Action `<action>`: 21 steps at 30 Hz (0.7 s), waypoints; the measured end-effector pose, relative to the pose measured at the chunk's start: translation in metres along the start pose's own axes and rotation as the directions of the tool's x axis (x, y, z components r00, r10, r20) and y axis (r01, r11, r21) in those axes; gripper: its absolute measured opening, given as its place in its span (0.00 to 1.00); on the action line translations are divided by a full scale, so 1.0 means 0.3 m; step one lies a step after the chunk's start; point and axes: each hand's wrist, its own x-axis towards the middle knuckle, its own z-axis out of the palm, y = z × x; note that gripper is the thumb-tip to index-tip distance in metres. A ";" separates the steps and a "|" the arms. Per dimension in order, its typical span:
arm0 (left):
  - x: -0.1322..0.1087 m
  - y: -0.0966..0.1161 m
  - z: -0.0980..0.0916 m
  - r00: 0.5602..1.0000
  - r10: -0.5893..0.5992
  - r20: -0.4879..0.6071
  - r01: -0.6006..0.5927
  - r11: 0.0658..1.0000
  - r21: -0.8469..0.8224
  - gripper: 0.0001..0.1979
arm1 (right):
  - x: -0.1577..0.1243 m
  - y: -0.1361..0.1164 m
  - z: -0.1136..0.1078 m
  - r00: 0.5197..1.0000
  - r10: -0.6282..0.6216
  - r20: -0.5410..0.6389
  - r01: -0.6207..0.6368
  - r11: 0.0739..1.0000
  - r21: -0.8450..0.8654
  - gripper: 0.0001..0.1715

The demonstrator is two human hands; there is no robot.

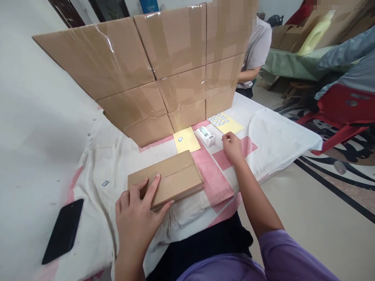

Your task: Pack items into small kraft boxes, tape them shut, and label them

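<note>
My left hand [137, 210] lies on the near left corner of a flat brown cardboard box [170, 177], fingers spread over its top and edge. My right hand [233, 148] reaches forward with its fingers curled, beside a small white device [205, 136]; what it pinches, if anything, I cannot make out. A yellow sheet [187, 141] with one small sticker lies left of the device. Another yellow sheet [227, 123] carrying several small stickers lies behind my right hand.
A wall of stacked taped cardboard boxes [164, 74] stands at the back of the white-and-pink cloth [272, 132]. A black phone [63, 230] lies at the left. One loose sticker [105, 182] sits on the cloth. Another person [256, 54] sits behind the boxes. Red chair [340, 109] at right.
</note>
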 end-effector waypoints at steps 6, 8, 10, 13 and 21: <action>-0.003 -0.005 -0.001 1.000 0.018 -0.017 -0.017 1.000 0.010 0.33 | 0.017 0.000 0.039 0.994 0.013 0.113 -0.028 0.991 0.133 0.12; -0.004 -0.005 -0.001 1.000 0.014 -0.021 -0.014 1.000 0.010 0.33 | 0.017 0.002 0.046 0.989 0.047 0.143 -0.069 0.985 0.158 0.14; -0.004 -0.003 0.000 1.000 0.008 -0.021 -0.007 1.000 0.012 0.33 | 0.014 0.002 0.046 0.983 0.061 0.171 -0.091 0.980 0.177 0.15; -0.005 -0.001 0.002 1.000 0.005 -0.021 -0.005 1.000 0.015 0.33 | 0.003 -0.004 0.039 0.971 0.075 0.226 -0.123 0.971 0.206 0.18; 0.000 0.000 -0.008 1.000 0.023 -0.019 -0.023 0.999 0.023 0.32 | 0.013 -0.010 0.035 0.936 0.104 0.335 -0.213 0.928 0.306 0.14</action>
